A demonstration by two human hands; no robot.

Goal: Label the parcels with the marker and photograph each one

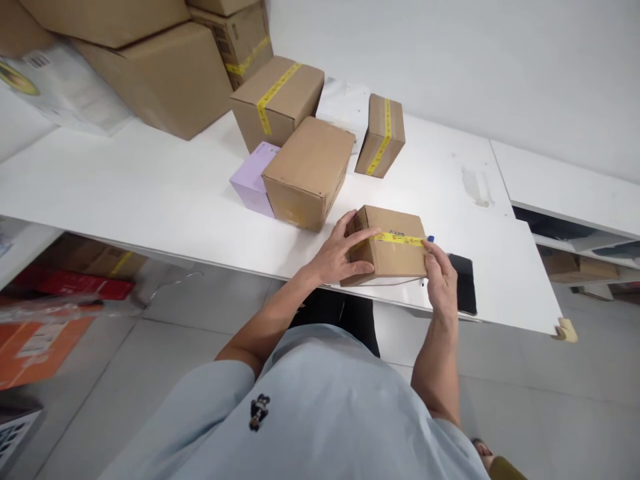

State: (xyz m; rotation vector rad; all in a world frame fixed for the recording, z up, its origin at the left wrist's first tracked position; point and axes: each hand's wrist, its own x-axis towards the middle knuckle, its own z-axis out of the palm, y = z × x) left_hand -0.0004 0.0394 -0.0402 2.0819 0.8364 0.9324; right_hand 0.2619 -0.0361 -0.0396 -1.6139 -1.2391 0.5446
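Note:
A small cardboard box (pixel 400 257) lies near the front edge of the white table, with yellow printed tape across its top and blue marks beside the tape. My left hand (pixel 340 253) grips its left end, the index finger stretched onto the tape and the thumb on the near side. At the right end, my right hand (pixel 440 273) has bent fingers pressed against the box's edge by the tape end. A small blue tip (pixel 431 239) shows just beyond those fingers; what it belongs to is hidden. Under the right hand lies a black phone-like slab (pixel 465 283).
Behind are a larger cardboard box (pixel 310 167), a lilac box (pixel 255 177), a taped box (pixel 280 93) and a narrow upright taped box (pixel 385 133). Big cartons (pixel 165 73) are stacked at the back left. The white table (pixel 125 193) has shelves below; an orange package (pixel 45 347) is lower left.

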